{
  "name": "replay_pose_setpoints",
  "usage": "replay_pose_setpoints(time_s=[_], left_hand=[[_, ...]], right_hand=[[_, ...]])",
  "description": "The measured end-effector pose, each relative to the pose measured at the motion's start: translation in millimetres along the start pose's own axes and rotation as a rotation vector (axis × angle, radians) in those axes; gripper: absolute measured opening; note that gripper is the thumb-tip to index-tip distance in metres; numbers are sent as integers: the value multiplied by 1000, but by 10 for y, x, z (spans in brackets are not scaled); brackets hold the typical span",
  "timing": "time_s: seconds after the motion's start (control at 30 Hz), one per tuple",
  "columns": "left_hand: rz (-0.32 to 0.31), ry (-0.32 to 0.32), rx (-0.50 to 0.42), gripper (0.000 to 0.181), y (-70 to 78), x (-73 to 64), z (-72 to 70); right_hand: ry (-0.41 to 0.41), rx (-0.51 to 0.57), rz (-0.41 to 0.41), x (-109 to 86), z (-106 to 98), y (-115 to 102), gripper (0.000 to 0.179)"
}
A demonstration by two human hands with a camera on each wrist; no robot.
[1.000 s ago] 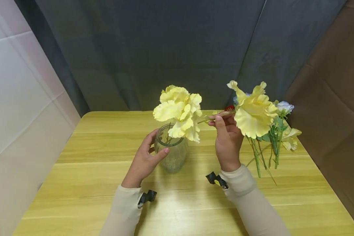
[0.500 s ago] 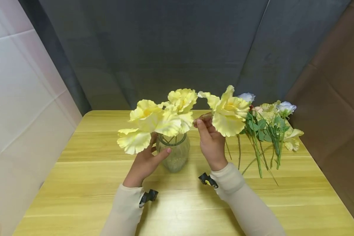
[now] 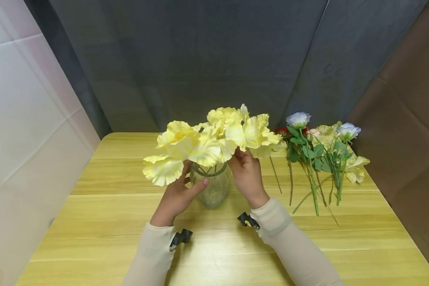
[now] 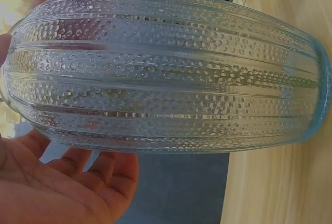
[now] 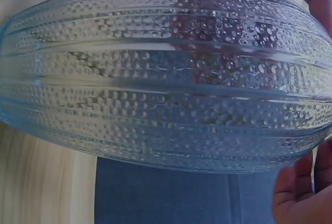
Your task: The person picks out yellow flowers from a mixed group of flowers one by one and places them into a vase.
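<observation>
A clear ribbed glass vase (image 3: 213, 192) with a dimpled surface stands upright on the table, its body filling both wrist views. My left hand (image 3: 176, 197) holds it at the upper left, thumb near the rim and fingers around the far side (image 4: 88, 182). Large yellow flowers (image 3: 189, 145) rise from the mouth, their thin stems inside the glass. At the right of the rim, my right hand (image 3: 248, 177) pinches the stem of another yellow flower (image 3: 255, 131), its bloom overlapping the others. Petals partly hide the right fingertips; a thin stem shows between them in the right wrist view (image 5: 298, 193).
Several loose flowers lie at the right of the wooden table (image 3: 103, 222): white roses (image 3: 298, 120) with green leaves, a yellow bloom (image 3: 356, 169) and a red one (image 3: 281, 131). A dark curtain (image 3: 200, 59) hangs behind the table's back edge.
My right hand has moved left to the vase with the yellow flower, whose bloom now meets the others. A yellow bloom came to lean out over my left hand. The left hand keeps its hold.
</observation>
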State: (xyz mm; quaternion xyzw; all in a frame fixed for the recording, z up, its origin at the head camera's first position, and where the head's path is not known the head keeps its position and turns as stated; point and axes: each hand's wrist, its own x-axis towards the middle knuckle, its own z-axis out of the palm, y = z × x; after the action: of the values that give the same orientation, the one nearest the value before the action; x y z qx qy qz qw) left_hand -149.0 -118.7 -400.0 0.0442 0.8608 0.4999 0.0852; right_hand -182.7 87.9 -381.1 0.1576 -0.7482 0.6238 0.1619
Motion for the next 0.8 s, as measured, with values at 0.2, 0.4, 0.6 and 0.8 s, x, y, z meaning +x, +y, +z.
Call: replay_pose_setpoints(time_s=[0.2,0.4,0.6,0.8], left_hand=[[-146,-35,49,103,68,-42,-12],[-51,-1,1,102,38,-27,-10],[193,62,-82,95,-26,23,29],[170,52,-69,95,19,14,20]], right_hand=[[-44,-26,12,33,-43,17,23],[-116,-116,207,102,-143,160,8],[-253,-245,257,304,-471,464,19],[-269,-536,279,612,-903,748,7]])
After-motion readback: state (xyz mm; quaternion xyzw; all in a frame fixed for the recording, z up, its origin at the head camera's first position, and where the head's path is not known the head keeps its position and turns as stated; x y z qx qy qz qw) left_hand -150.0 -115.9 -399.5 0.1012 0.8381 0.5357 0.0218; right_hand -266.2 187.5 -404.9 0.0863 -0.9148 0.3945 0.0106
